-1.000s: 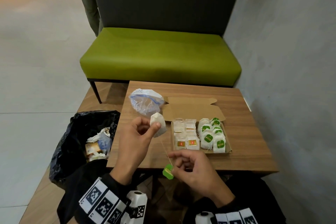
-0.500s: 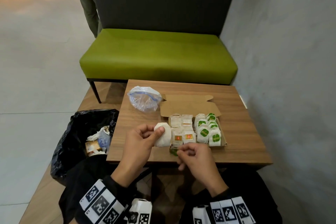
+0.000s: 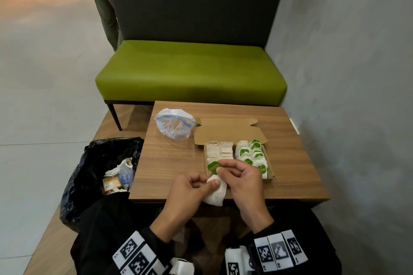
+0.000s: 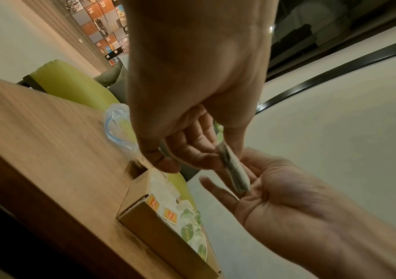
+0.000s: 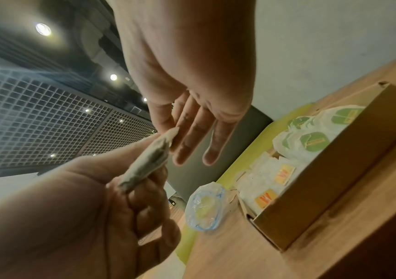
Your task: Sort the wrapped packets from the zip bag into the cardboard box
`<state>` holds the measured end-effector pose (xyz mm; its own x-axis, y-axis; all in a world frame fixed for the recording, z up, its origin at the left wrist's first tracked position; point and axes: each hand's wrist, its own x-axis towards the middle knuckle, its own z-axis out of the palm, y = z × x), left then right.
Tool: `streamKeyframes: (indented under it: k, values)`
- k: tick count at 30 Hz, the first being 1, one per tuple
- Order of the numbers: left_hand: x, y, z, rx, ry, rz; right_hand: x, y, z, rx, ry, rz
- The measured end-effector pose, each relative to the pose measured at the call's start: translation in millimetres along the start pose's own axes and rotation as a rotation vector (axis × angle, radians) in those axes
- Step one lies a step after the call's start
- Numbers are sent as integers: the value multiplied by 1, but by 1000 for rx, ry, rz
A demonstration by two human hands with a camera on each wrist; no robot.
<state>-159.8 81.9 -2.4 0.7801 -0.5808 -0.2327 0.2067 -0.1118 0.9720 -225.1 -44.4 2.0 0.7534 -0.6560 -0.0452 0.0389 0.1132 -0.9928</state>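
Observation:
A white tea bag packet [image 3: 216, 194] hangs over the table's near edge, pinched by my left hand [image 3: 207, 183] between thumb and forefinger. Its green paper tag [image 3: 213, 166] is pinched by my right hand [image 3: 220, 167] just above, at the near left corner of the open cardboard box [image 3: 225, 133]. The box holds orange-tagged packets [image 3: 218, 152] on the left and green-tagged packets [image 3: 252, 154] on the right. The clear zip bag [image 3: 174, 128] lies crumpled left of the box lid. In the left wrist view the packet [image 4: 232, 169] shows edge-on between my fingers.
The small wooden table [image 3: 174, 163] stands against a grey wall on the right. A black rubbish bag [image 3: 89, 174] with scraps sits on the floor at the left. A green bench [image 3: 190, 73] is behind the table, with a person's legs [image 3: 107, 11] beside it.
My left hand has lowered the packet from above the table to its near edge. My right hand has carried the green tag up from below the table edge to just above the packet.

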Motion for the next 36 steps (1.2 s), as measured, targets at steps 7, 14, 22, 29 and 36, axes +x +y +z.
streamKeyframes:
  k: [7, 14, 22, 29, 36]
  values:
    - [4, -8, -2, -134, 7, -62, -7, 6, -12, -3, -189, -38]
    - [3, -9, -2, -227, -75, -134, -4, 5, -17, -195, -181, -71]
    - [3, -13, -5, -70, -118, -45, -1, 2, -26, -320, -181, -118]
    - [18, -18, 3, 250, -109, 166, 6, 13, -39, -410, -195, -11]
    - [40, -22, 26, 365, -75, 184, 35, 4, -68, -621, -274, 73]
